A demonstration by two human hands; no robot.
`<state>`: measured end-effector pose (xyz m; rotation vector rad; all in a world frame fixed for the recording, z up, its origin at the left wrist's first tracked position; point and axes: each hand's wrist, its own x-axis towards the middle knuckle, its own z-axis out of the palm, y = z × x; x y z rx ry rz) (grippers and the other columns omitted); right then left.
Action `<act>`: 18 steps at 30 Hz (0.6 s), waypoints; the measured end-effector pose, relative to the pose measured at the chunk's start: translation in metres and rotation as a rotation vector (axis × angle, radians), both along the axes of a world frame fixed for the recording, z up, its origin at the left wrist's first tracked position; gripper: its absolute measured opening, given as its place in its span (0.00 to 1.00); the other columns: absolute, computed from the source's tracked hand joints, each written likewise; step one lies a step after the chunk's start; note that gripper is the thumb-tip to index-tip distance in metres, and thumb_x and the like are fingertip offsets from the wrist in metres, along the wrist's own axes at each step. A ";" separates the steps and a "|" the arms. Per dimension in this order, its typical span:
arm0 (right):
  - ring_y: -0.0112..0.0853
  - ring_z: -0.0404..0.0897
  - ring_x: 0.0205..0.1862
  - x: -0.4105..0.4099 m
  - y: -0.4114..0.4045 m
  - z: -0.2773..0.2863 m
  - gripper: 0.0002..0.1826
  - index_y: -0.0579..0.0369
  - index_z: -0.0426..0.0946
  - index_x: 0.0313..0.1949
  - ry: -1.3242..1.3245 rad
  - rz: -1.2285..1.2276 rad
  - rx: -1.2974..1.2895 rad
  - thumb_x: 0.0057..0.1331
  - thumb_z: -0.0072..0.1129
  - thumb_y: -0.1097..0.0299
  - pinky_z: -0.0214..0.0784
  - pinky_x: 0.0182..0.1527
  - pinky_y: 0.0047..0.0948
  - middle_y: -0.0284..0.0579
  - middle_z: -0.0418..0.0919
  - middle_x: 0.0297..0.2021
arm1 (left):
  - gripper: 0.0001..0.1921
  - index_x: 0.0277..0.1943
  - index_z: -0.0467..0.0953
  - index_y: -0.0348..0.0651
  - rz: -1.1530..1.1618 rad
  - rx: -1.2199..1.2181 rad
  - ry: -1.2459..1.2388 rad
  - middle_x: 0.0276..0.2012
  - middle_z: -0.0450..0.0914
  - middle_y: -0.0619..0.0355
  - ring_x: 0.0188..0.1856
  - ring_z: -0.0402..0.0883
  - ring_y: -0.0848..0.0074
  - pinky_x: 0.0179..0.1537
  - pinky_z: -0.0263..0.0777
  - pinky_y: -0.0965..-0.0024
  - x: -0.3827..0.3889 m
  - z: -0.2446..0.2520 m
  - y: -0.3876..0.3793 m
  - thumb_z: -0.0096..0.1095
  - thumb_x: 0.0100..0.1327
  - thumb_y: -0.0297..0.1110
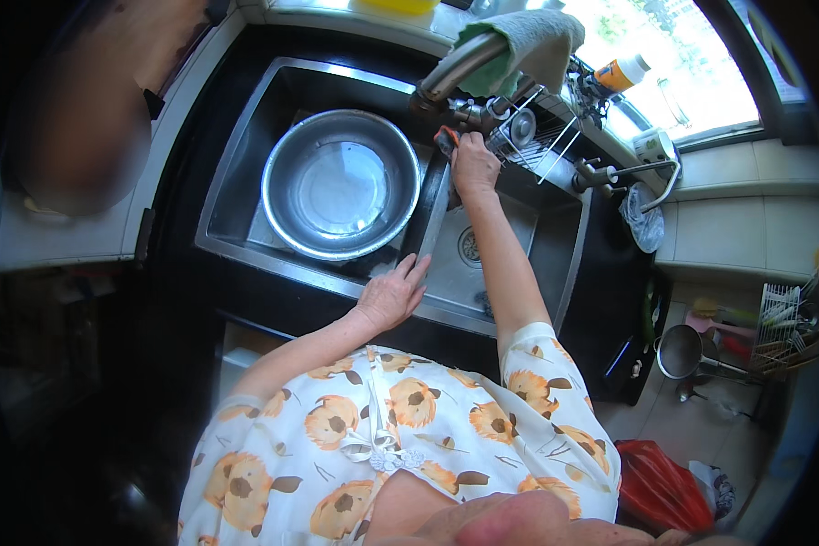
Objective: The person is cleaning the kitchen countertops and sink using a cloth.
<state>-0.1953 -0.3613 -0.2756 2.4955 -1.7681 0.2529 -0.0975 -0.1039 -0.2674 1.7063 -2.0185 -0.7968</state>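
Observation:
My right hand (476,164) is at the back of the steel sink divider, closed around a small orange-and-dark item (447,140) whose kind I cannot tell. My left hand (392,293) rests with fingers apart by the front end of the divider (435,211), holding nothing. A round metal basin (341,184) with what looks like clear water stands in the left sink bowl. The right bowl shows a drain strainer (471,246) and a dark scouring pad (483,300), partly behind my right forearm. The faucet (461,68) arches over the back rim, a green-white cloth (539,48) draped on it.
A wire rack (542,140) stands behind the right bowl. Farther right are a second tap (594,175), a plastic bag (643,218) and a strainer or pan (680,351). A red bag (662,481) lies at lower right. Another person's arm (150,48) shows at upper left.

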 end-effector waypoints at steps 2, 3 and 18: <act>0.43 0.84 0.36 -0.003 -0.001 -0.006 0.10 0.54 0.76 0.41 0.041 -0.043 0.031 0.63 0.57 0.64 0.78 0.36 0.40 0.42 0.76 0.44 | 0.30 0.68 0.59 0.44 0.002 0.003 -0.005 0.60 0.70 0.39 0.44 0.82 0.50 0.43 0.78 0.55 0.000 -0.001 0.001 0.57 0.66 0.38; 0.43 0.84 0.36 -0.002 -0.002 -0.004 0.10 0.54 0.76 0.41 0.085 -0.076 0.053 0.63 0.57 0.64 0.78 0.36 0.39 0.42 0.76 0.44 | 0.29 0.68 0.60 0.44 0.013 -0.014 -0.008 0.60 0.70 0.39 0.44 0.82 0.50 0.43 0.78 0.55 0.000 -0.001 0.000 0.56 0.66 0.38; 0.42 0.82 0.39 -0.037 -0.008 -0.026 0.14 0.49 0.77 0.46 -0.083 -0.140 -0.565 0.59 0.59 0.65 0.76 0.39 0.35 0.38 0.76 0.50 | 0.29 0.69 0.59 0.44 0.011 0.003 0.022 0.60 0.69 0.39 0.42 0.82 0.51 0.43 0.78 0.56 0.002 -0.002 0.000 0.55 0.66 0.38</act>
